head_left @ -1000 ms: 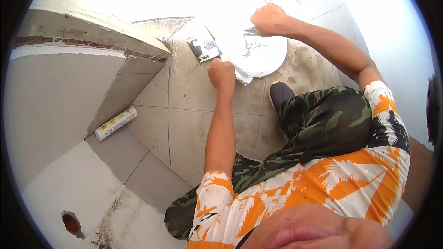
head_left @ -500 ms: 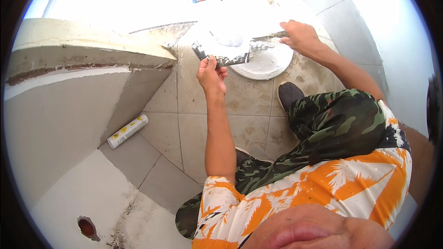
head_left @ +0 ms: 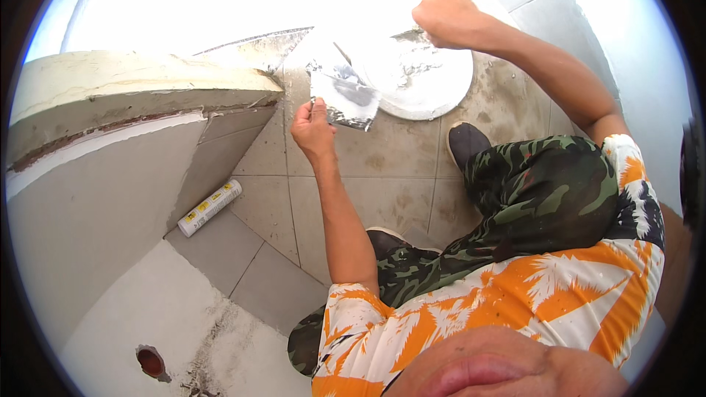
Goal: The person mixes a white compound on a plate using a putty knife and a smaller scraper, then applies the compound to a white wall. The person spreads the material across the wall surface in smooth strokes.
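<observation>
near twelve o'clock, the smeared scraper blade (head_left: 356, 94) seems light, stiff, slippery, best held by its nine o'clock edge, where left hand (head_left: 312, 129) pinches it; at one, right hand (head_left: 447, 19) curls around mostly hidden trowel (head_left: 409, 32)

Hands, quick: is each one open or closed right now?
Left hand: closed, holding a white-smeared flat tool.
Right hand: closed; what's inside can't be clearly told.
</observation>
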`<state>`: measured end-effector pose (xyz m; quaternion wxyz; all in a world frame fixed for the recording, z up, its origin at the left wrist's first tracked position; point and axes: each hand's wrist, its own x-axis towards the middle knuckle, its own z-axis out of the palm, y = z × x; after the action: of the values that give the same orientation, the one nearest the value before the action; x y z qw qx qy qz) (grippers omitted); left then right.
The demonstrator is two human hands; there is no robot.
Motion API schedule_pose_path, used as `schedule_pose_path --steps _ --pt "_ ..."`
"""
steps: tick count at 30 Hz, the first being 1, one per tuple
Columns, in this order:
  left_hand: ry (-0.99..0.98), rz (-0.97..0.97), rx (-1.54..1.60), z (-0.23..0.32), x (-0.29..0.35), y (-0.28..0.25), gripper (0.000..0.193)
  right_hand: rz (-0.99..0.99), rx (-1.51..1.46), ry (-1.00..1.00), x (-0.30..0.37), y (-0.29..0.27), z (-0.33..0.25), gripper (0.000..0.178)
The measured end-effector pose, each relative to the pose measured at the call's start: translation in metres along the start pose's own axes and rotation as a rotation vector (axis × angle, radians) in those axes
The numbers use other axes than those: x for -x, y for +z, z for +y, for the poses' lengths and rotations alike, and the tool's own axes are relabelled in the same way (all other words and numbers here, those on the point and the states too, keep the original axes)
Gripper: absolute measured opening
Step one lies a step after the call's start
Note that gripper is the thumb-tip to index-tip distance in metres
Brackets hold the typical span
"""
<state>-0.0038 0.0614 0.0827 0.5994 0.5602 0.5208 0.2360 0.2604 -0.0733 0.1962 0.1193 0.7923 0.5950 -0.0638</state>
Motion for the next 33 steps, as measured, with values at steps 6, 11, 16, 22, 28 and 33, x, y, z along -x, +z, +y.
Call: schedule_pose_path --steps 6,11,16,22,28,33 --pt "-0.021 -0.061 0.013 0.01 0.003 -0.002 0.019 0.023 0.048 -0.07 0.005 0.004 -0.006 0.005" --pt "-0.024 -0.07 -0.002 0.009 -0.003 0.0 0.02 -0.012 0.061 -0.173 0.005 0.028 0.003 0.005" --pt "0.011 -0.032 -0.008 0.009 -0.004 -0.006 0.02 -0.042 0.007 -0.125 0.012 0.034 -0.015 0.006" --pt "0.002 -0.02 -0.034 0.01 -0.007 -0.012 0.023 -0.132 0.03 -0.192 0.028 0.04 -0.04 0.004" --pt "0.02 -0.032 -0.109 0.009 -0.007 -0.016 0.022 -0.118 -0.035 -0.116 0.027 -0.007 -0.03 0.009" --pt "0.166 -0.139 -0.309 -0.028 -0.007 0.02 0.023 -0.12 -0.07 0.063 0.022 0.006 -0.03 0.012"
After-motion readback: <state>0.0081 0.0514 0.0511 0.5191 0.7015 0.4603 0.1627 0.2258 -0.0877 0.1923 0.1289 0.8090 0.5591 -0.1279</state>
